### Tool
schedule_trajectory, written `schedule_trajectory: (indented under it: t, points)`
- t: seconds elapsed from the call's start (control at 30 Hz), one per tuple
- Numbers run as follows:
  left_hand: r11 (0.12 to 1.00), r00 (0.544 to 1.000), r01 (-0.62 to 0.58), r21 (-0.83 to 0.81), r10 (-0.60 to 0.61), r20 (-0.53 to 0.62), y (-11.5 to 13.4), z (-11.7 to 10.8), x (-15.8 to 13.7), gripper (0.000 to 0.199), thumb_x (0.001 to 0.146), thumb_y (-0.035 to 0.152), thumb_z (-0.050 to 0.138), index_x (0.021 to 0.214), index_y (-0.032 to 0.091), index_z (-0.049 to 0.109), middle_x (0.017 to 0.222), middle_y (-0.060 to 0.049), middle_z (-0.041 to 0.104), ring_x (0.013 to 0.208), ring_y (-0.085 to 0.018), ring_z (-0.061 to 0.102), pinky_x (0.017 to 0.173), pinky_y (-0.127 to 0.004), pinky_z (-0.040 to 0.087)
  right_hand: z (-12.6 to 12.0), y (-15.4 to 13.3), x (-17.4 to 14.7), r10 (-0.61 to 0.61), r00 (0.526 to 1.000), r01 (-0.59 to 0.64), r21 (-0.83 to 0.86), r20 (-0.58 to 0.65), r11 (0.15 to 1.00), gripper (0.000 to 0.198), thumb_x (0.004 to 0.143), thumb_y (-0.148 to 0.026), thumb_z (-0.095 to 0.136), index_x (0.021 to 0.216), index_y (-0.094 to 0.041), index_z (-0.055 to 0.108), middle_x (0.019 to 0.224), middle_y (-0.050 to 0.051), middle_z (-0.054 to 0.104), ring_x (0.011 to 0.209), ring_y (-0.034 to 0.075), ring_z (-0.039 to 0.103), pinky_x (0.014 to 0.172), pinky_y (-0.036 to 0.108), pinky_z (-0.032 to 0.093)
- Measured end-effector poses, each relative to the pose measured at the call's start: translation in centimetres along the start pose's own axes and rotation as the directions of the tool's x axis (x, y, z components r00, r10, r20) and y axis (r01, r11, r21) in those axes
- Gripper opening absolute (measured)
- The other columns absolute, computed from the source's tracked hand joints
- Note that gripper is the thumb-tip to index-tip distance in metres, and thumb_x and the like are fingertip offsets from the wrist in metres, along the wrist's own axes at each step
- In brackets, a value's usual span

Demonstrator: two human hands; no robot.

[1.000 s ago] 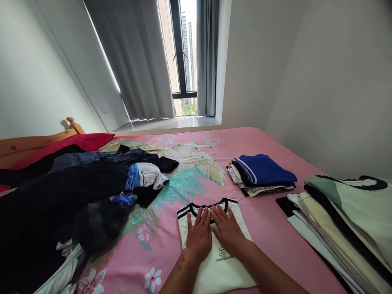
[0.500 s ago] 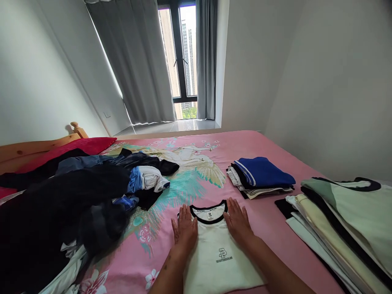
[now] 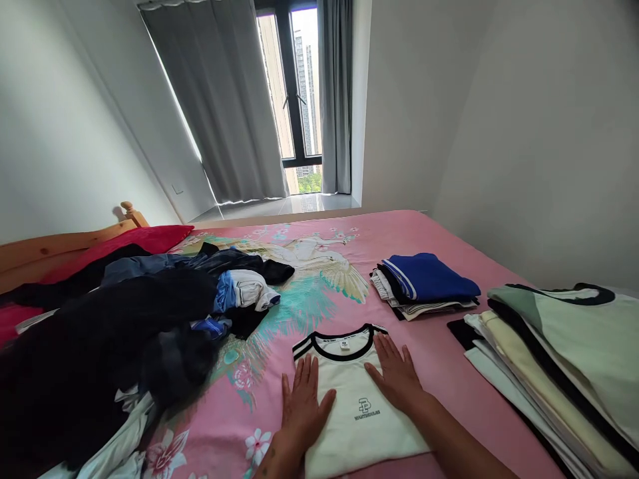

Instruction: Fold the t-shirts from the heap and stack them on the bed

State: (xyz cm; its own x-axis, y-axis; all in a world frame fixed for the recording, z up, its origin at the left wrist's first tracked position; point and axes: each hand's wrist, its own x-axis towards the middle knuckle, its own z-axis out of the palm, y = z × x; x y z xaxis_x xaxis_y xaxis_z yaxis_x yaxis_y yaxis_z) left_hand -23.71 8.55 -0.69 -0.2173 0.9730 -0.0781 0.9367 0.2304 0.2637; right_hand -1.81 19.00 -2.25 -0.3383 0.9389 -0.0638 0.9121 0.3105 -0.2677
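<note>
A white T-shirt [image 3: 349, 392] with a black collar and a small printed logo lies folded into a rough rectangle on the bed, its neck end away from me. My left hand [image 3: 305, 402] rests flat on its left edge, fingers stretched out and thumb spread over the cloth. On the upper right part of the shirt lies my right hand [image 3: 397, 372], also flat with fingers extended. Neither hand grips the fabric. Black stripes show on the shirt's left shoulder.
A heap of dark loose clothes [image 3: 124, 319] covers the bed's left side. To the right are a folded stack topped with a blue garment [image 3: 432, 278] and a taller stack of folded shirts [image 3: 564, 346]. Pink patterned bedding [image 3: 414, 233] reaches toward the window [image 3: 302, 100].
My left hand has slid down the shirt's left side, toward me, uncovering the striped shoulder. My right hand has shifted slightly right and down from the collar.
</note>
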Motion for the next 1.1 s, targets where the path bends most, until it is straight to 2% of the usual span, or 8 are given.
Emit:
schedule_trajectory:
  t: [0.1,0.33,0.5,0.63,0.77,0.87,0.97,1.1]
  points:
    - [1.000,0.998,0.014,0.011,-0.014,0.060,0.4,-0.4,-2.2,0.073,0.083,0.052,0.036,0.144,0.022,0.009,0.153,-0.002,-0.003,0.141,-0.023,-0.003,0.110,-0.055,-0.006,-0.1,-0.2,-1.9,0.030,0.999,-0.030,-0.046,-0.011,0.998,0.070,0.088,-0.055,0.023,0.145,-0.016,0.010,0.153,0.004,0.007,0.140,0.021,0.002,0.110,0.055,-0.004]
    - [0.982,0.982,-0.182,-0.055,0.185,0.046,0.2,-0.3,-6.9,0.067,0.084,0.056,0.037,0.143,0.033,0.013,0.152,0.000,0.009,0.141,-0.024,0.006,0.110,-0.057,-0.002,-0.5,-0.7,-7.2,-0.199,0.979,0.200,0.004,0.051,0.980,0.067,0.088,-0.059,0.020,0.144,-0.024,0.018,0.151,0.004,0.015,0.139,0.026,0.010,0.110,0.057,0.000]
    - [0.996,0.995,-0.055,-0.066,0.049,-0.082,-0.6,0.9,-7.1,0.063,0.085,0.048,0.042,0.141,0.023,0.027,0.152,-0.007,0.014,0.140,-0.026,0.012,0.111,-0.054,0.012,-3.6,-4.7,-4.5,-0.302,0.953,0.301,0.027,0.009,0.953,0.068,0.089,-0.058,0.015,0.145,-0.019,0.011,0.152,0.002,0.006,0.140,0.022,0.003,0.110,0.054,-0.008]
    - [0.996,0.981,-0.064,-0.059,0.052,-0.189,-1.4,2.1,-7.0,0.055,0.087,0.044,0.041,0.137,0.022,0.037,0.150,-0.008,0.026,0.138,-0.024,0.020,0.112,-0.050,0.018,-2.7,-7.7,-1.8,-0.342,0.936,0.341,0.022,0.085,0.940,0.075,0.088,-0.060,0.015,0.144,-0.012,0.013,0.152,0.006,0.005,0.140,0.022,0.000,0.109,0.053,-0.013]
    - [0.990,0.963,-0.108,-0.092,0.082,-0.256,-1.9,2.7,-7.5,0.051,0.088,0.045,0.040,0.134,0.024,0.042,0.147,-0.008,0.033,0.136,-0.023,0.026,0.111,-0.051,0.021,-0.4,-7.9,-0.8,-0.321,0.933,0.313,0.071,0.162,0.947,0.077,0.086,-0.061,0.021,0.144,-0.010,0.017,0.152,0.009,0.010,0.140,0.023,0.002,0.108,0.052,-0.014]
    - [0.984,0.957,-0.119,-0.132,0.078,-0.280,-1.9,2.7,-7.6,0.050,0.087,0.044,0.042,0.132,0.023,0.044,0.145,-0.009,0.036,0.135,-0.024,0.030,0.110,-0.052,0.023,-1.1,-7.2,-0.2,-0.290,0.935,0.260,0.162,0.204,0.952,0.069,0.088,-0.057,0.016,0.144,-0.016,0.019,0.151,0.006,0.017,0.140,0.021,0.007,0.110,0.052,-0.004]
    - [0.979,0.955,-0.116,-0.166,0.064,-0.290,-1.8,2.6,-7.6,0.050,0.086,0.042,0.044,0.132,0.023,0.044,0.146,-0.009,0.035,0.135,-0.024,0.030,0.111,-0.052,0.023,-2.7,-6.9,0.0,-0.257,0.956,0.231,0.175,0.144,0.957,0.067,0.090,-0.056,0.008,0.145,-0.018,0.013,0.151,0.004,0.016,0.140,0.019,0.006,0.111,0.051,0.002]
    - [0.978,0.959,-0.108,-0.177,0.055,-0.278,-1.7,2.4,-7.8,0.050,0.085,0.041,0.045,0.132,0.023,0.045,0.145,-0.008,0.036,0.135,-0.024,0.029,0.112,-0.052,0.021,-2.1,-7.3,-0.7,-0.306,0.945,0.298,0.086,0.111,0.951,0.075,0.088,-0.061,0.012,0.145,-0.012,0.011,0.152,0.006,0.010,0.140,0.021,0.002,0.110,0.051,-0.007]
